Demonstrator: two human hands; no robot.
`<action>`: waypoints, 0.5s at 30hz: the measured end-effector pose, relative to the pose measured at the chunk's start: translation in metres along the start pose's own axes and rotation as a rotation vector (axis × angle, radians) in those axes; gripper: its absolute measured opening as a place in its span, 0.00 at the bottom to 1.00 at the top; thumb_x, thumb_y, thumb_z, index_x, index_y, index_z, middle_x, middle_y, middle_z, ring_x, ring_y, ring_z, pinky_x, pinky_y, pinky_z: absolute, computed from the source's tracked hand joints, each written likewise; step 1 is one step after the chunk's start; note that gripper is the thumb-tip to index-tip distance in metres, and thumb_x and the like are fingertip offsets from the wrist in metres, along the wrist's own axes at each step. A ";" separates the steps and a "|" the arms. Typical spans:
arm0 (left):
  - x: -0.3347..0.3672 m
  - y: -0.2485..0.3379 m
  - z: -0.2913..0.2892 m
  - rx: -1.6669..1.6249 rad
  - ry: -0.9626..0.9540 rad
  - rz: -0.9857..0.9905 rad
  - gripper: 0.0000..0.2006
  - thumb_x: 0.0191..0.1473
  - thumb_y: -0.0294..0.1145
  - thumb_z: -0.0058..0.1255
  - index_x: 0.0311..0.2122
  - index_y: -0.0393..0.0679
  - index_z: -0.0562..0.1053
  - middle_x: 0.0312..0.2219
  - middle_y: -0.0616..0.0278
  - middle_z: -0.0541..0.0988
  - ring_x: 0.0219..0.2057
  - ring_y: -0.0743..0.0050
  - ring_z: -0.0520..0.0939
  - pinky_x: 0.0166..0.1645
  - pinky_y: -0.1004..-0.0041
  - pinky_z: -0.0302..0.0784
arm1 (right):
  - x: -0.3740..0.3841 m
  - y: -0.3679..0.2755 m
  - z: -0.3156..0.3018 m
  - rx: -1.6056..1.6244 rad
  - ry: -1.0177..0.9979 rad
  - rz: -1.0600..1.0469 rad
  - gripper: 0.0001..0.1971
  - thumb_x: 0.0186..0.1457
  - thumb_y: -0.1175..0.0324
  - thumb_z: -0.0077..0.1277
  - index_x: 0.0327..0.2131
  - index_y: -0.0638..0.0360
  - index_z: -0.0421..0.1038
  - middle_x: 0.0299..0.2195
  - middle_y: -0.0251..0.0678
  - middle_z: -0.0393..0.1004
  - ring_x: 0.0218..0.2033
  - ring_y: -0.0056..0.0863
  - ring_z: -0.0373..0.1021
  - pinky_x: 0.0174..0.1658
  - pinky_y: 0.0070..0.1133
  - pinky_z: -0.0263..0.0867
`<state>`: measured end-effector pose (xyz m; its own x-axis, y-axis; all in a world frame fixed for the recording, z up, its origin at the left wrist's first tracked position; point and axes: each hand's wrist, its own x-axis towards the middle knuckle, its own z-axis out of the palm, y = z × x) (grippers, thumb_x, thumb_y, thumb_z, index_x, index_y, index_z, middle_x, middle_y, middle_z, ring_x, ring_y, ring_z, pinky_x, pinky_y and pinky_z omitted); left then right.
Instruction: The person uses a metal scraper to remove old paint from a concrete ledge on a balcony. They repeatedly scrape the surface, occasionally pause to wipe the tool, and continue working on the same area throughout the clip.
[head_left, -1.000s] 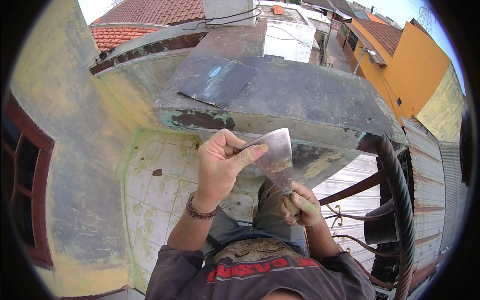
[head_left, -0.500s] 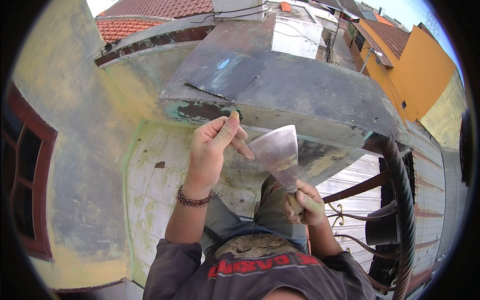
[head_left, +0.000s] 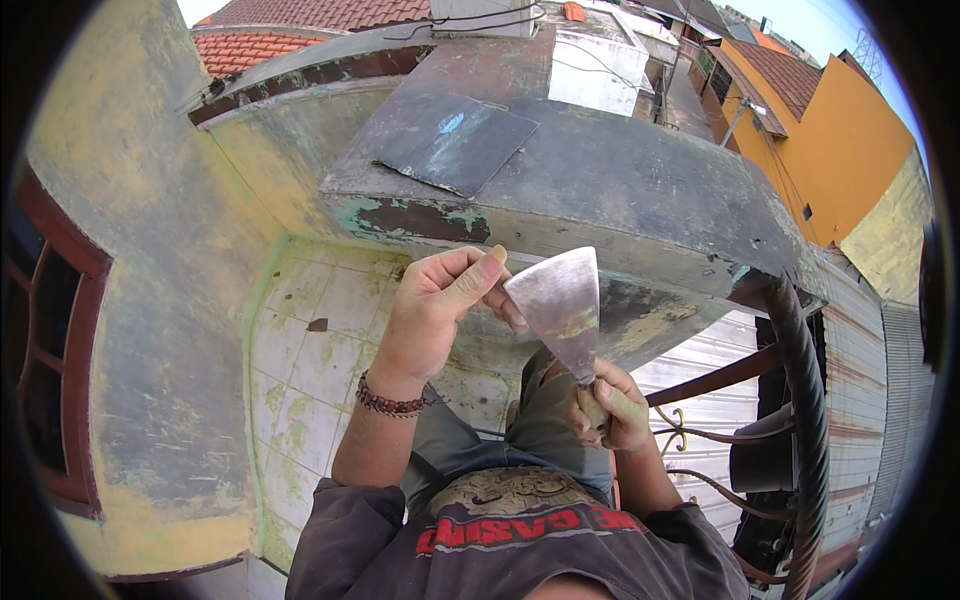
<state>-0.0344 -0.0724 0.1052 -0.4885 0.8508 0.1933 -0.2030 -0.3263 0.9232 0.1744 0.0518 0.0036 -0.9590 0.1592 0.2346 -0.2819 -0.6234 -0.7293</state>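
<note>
My right hand is closed around the short handle of a paint scraper, which points up and away from me. Its wide metal blade looks worn, with a brownish stain lower down. Beside the blade's left corner is my left hand, its fingers loosely bent and the thumb raised. The lower fingertips meet the blade's left edge; their tips are partly hidden. A braided bracelet circles my left wrist.
Ahead runs a grey concrete ledge with peeling paint and a dark flat sheet on top. A twisted metal railing stands at right. At left are a patchy wall and a red-framed window; below lie stained floor tiles.
My left hand has moved slightly right and down, its thumb now closer to the blade's corner. The scraper and my right hand have hardly moved.
</note>
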 end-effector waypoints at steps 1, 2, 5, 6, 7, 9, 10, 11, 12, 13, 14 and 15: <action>0.000 -0.001 -0.001 0.029 -0.005 0.012 0.12 0.61 0.35 0.47 0.32 0.36 0.74 0.24 0.58 0.80 0.25 0.76 0.80 0.33 0.77 0.74 | 0.000 0.000 0.000 0.001 -0.004 0.003 0.22 0.66 0.64 0.34 0.61 0.57 0.54 0.21 0.39 0.66 0.13 0.19 0.59 0.14 0.14 0.55; 0.001 -0.002 -0.002 0.029 -0.007 0.013 0.12 0.61 0.35 0.47 0.32 0.36 0.74 0.24 0.58 0.80 0.25 0.75 0.80 0.33 0.77 0.75 | 0.000 0.001 -0.001 0.003 -0.001 0.002 0.22 0.65 0.64 0.35 0.61 0.57 0.54 0.21 0.39 0.66 0.13 0.19 0.59 0.14 0.14 0.55; 0.001 -0.004 -0.003 -0.012 -0.014 0.013 0.12 0.61 0.34 0.47 0.32 0.35 0.74 0.24 0.58 0.80 0.25 0.75 0.80 0.33 0.77 0.75 | -0.001 0.002 0.000 -0.012 0.039 0.008 0.22 0.65 0.62 0.36 0.60 0.57 0.55 0.20 0.39 0.65 0.12 0.19 0.58 0.13 0.14 0.55; 0.001 -0.003 -0.002 -0.051 -0.015 0.009 0.12 0.61 0.34 0.47 0.32 0.35 0.74 0.24 0.58 0.80 0.25 0.75 0.81 0.33 0.77 0.75 | -0.001 0.002 0.002 -0.031 0.074 0.017 0.23 0.64 0.61 0.38 0.59 0.58 0.56 0.19 0.39 0.65 0.12 0.19 0.57 0.13 0.15 0.54; 0.001 -0.003 -0.002 -0.090 -0.016 0.004 0.11 0.61 0.33 0.47 0.33 0.35 0.74 0.24 0.58 0.80 0.25 0.75 0.81 0.33 0.77 0.75 | -0.001 0.001 0.003 -0.049 0.109 0.027 0.23 0.63 0.59 0.39 0.59 0.59 0.57 0.18 0.40 0.64 0.11 0.20 0.56 0.13 0.15 0.53; 0.001 -0.002 -0.003 -0.087 -0.009 -0.001 0.11 0.61 0.33 0.47 0.33 0.35 0.74 0.24 0.58 0.80 0.25 0.75 0.81 0.33 0.76 0.76 | -0.001 0.004 -0.002 -0.009 0.050 0.018 0.22 0.65 0.63 0.36 0.60 0.55 0.55 0.20 0.40 0.66 0.13 0.19 0.59 0.13 0.14 0.55; 0.002 -0.002 -0.003 -0.086 -0.006 -0.004 0.11 0.61 0.33 0.47 0.33 0.35 0.74 0.24 0.58 0.80 0.25 0.74 0.81 0.33 0.76 0.76 | -0.001 0.005 -0.004 0.011 0.020 0.014 0.21 0.65 0.65 0.35 0.61 0.54 0.55 0.22 0.39 0.67 0.13 0.19 0.60 0.14 0.14 0.56; 0.001 -0.002 -0.004 -0.032 -0.010 0.009 0.11 0.61 0.33 0.46 0.33 0.35 0.74 0.24 0.58 0.80 0.25 0.74 0.81 0.33 0.76 0.76 | -0.001 0.005 -0.005 0.001 0.019 0.016 0.21 0.66 0.65 0.35 0.61 0.53 0.55 0.22 0.40 0.67 0.13 0.19 0.60 0.14 0.14 0.56; 0.001 -0.002 -0.005 0.022 -0.014 0.022 0.11 0.61 0.33 0.46 0.33 0.35 0.74 0.24 0.58 0.80 0.25 0.73 0.81 0.33 0.76 0.76 | -0.001 0.005 -0.005 -0.009 0.018 0.018 0.21 0.66 0.65 0.35 0.61 0.53 0.55 0.22 0.40 0.67 0.13 0.19 0.60 0.14 0.14 0.56; 0.001 -0.003 -0.005 0.076 -0.018 0.036 0.11 0.61 0.33 0.46 0.33 0.35 0.74 0.24 0.58 0.80 0.25 0.73 0.81 0.33 0.76 0.76 | -0.001 0.005 -0.005 -0.019 0.018 0.020 0.21 0.66 0.66 0.35 0.61 0.53 0.55 0.22 0.40 0.67 0.13 0.19 0.60 0.14 0.14 0.56; 0.001 -0.004 -0.006 0.051 -0.019 0.031 0.11 0.61 0.33 0.46 0.33 0.35 0.74 0.24 0.58 0.80 0.25 0.73 0.81 0.33 0.76 0.76 | -0.001 0.005 -0.005 -0.023 0.017 0.016 0.21 0.66 0.65 0.35 0.61 0.53 0.55 0.22 0.40 0.67 0.13 0.19 0.60 0.14 0.14 0.56; 0.002 -0.006 -0.007 0.026 -0.020 0.027 0.11 0.61 0.33 0.46 0.34 0.35 0.74 0.25 0.58 0.80 0.25 0.73 0.81 0.33 0.75 0.76 | -0.001 0.006 -0.006 -0.026 0.017 0.011 0.21 0.66 0.65 0.35 0.61 0.52 0.55 0.22 0.40 0.67 0.13 0.19 0.61 0.14 0.14 0.56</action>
<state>-0.0403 -0.0722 0.0980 -0.4765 0.8500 0.2247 -0.1676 -0.3387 0.9259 0.1736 0.0525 -0.0048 -0.9624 0.1653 0.2154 -0.2714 -0.6048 -0.7487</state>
